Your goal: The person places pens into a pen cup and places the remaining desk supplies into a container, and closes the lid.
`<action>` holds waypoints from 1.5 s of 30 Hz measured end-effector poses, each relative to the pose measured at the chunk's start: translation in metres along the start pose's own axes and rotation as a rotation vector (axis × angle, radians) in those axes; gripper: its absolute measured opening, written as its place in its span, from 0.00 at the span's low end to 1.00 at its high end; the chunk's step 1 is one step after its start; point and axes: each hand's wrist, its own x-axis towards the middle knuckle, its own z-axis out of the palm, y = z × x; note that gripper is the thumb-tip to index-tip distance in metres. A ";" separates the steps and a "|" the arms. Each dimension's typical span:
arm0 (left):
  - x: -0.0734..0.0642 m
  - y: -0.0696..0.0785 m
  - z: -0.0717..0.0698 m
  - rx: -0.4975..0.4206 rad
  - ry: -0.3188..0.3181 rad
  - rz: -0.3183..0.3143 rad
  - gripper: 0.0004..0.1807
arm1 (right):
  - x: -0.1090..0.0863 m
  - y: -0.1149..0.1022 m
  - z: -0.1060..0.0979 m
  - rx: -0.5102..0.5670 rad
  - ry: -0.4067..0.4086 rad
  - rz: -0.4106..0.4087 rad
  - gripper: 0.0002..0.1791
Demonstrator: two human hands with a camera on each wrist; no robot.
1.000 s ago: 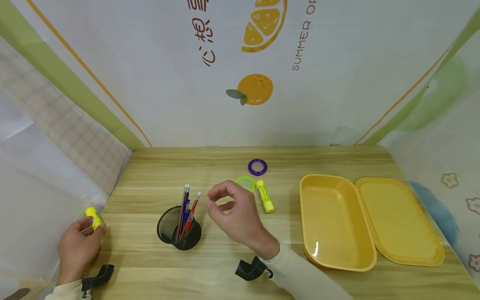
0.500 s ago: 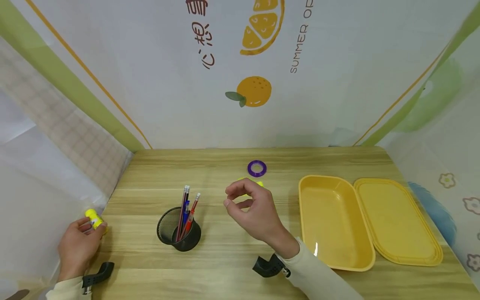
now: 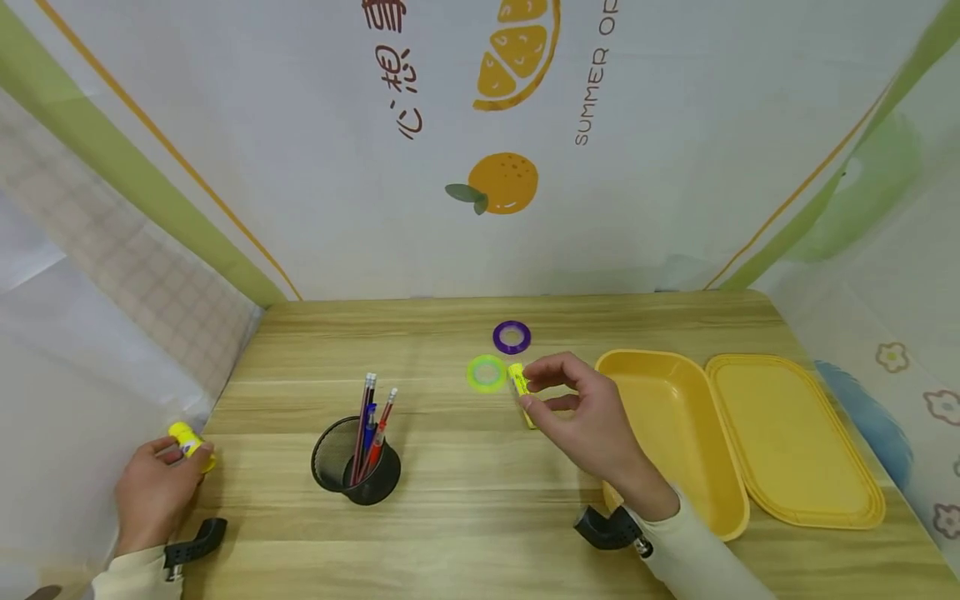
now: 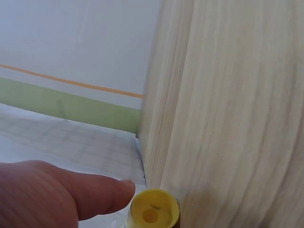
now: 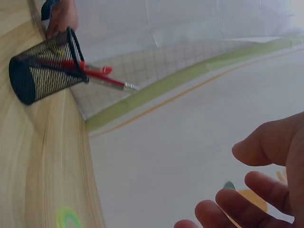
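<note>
At the table's left edge, my left hand holds a yellow glue stick between thumb and fingers. Its round yellow end faces the left wrist camera beside a finger. My right hand hovers by a second yellow glue stick, which lies on the table and is partly hidden behind the fingers. In the right wrist view, thumb and fingers stand apart with nothing between them. Left of that glue stick lies a green tape ring, with a purple tape ring behind.
A black mesh pencil cup with several pencils and pens stands between the hands. On the right, a yellow plastic box sits partly behind my right forearm, with its yellow lid beside it. A printed curtain hangs along the table's back edge.
My right hand has moved right, from beside the pencil cup to the lying glue stick, uncovering the green ring. The left hand stays almost still with its glue stick.
</note>
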 end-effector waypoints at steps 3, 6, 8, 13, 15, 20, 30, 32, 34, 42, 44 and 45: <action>0.002 0.001 -0.001 0.010 -0.001 0.010 0.45 | -0.005 0.005 -0.016 -0.044 0.016 0.011 0.15; 0.004 0.001 -0.001 0.017 0.004 0.015 0.45 | -0.011 0.010 -0.030 -0.098 0.028 0.031 0.15; 0.007 0.001 -0.001 0.023 0.003 0.018 0.45 | -0.015 0.014 -0.040 -0.130 0.033 0.041 0.15; 0.012 0.000 -0.001 0.048 0.006 0.031 0.45 | -0.029 0.023 -0.060 -0.183 0.051 0.039 0.16; 0.014 0.000 -0.001 0.051 0.005 0.034 0.44 | -0.035 0.025 -0.068 -0.198 0.061 0.042 0.16; 0.014 0.002 -0.002 0.061 -0.001 0.027 0.43 | -0.050 0.030 -0.088 -0.246 0.071 0.102 0.17; 0.008 0.016 -0.005 0.032 -0.018 0.028 0.42 | -0.081 0.047 -0.132 -0.344 0.134 0.183 0.19; 0.006 0.018 -0.006 0.005 -0.016 0.029 0.43 | -0.087 0.049 -0.139 -0.361 0.146 0.203 0.19; 0.006 0.020 -0.006 -0.045 -0.023 0.021 0.43 | -0.093 0.053 -0.146 -0.380 0.157 0.221 0.19; 0.001 0.035 -0.006 -0.286 -0.079 -0.011 0.44 | -0.113 0.066 -0.165 -0.422 0.221 0.299 0.23; -0.002 0.039 -0.006 -0.324 -0.092 -0.006 0.45 | -0.117 0.067 -0.167 -0.434 0.237 0.322 0.23; -0.003 0.041 -0.006 -0.345 -0.098 -0.004 0.45 | -0.119 0.068 -0.168 -0.438 0.241 0.334 0.24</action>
